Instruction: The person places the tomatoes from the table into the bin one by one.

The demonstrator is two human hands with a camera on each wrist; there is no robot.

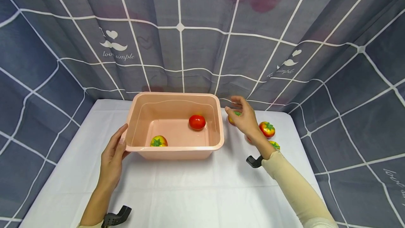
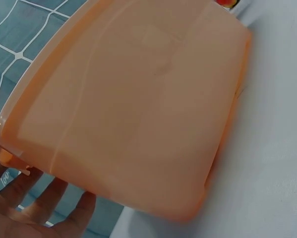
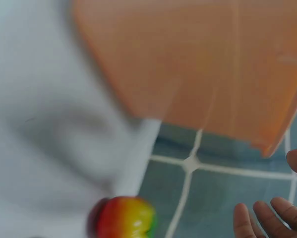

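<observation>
A pink plastic tub (image 1: 177,153) stands on the white table. Inside lie a glossy red tomato (image 1: 197,122) and a red-yellow tomato (image 1: 159,141) with a green star-shaped top. My left hand (image 1: 112,154) holds the tub's left rim near its front corner; its fingers (image 2: 81,210) reach along the end wall in the left wrist view. To the right of the tub, my right hand (image 1: 245,117) hovers over a red-yellow tomato (image 1: 232,119), which it partly hides. Thumb and fingers (image 3: 242,220) are apart, with nothing between them in the right wrist view.
Beyond my right wrist lie a red-yellow tomato (image 1: 267,129) and another one (image 1: 274,145) partly covered by the arm. Something reddish (image 1: 248,139) peeks out beneath the hand. Grey checked curtains (image 1: 202,52) hang behind and beside the white table (image 1: 186,185).
</observation>
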